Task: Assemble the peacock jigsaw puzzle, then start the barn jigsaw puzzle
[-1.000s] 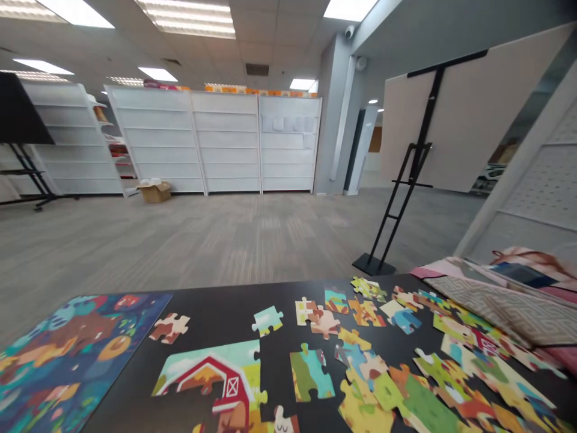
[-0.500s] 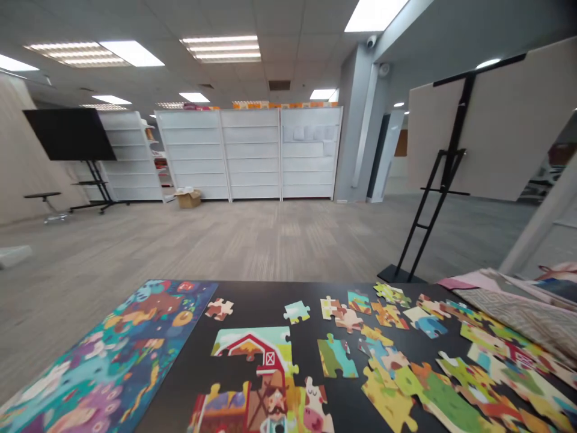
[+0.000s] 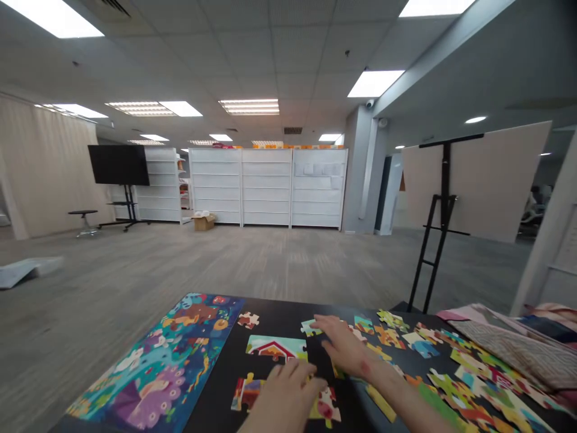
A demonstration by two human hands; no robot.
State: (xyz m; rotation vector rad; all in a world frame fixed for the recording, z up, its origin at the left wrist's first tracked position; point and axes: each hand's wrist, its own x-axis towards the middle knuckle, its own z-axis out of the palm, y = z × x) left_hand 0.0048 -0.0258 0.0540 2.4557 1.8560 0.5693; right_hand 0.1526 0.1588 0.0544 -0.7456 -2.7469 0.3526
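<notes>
My left hand lies over the partly joined barn puzzle, fingers extended and covering much of its middle. Just above the fingers shows the barn's red roof; a cow piece is by the thumb side. My right hand reaches across the loose pieces, fingers stretched out, its fingertips at a pale blue puzzle piece. Whether they touch it I cannot tell. A brown and white piece lies above the barn puzzle, to the left.
Many loose puzzle pieces spread over the right of the black table. A finished sea-animal puzzle covers the left side. Folded cloth lies at the right edge. Beyond stand an easel and white shelves.
Both my hands have come into view over the table, the left on the barn puzzle, the right by the pale blue piece. The camera view has tilted up.
</notes>
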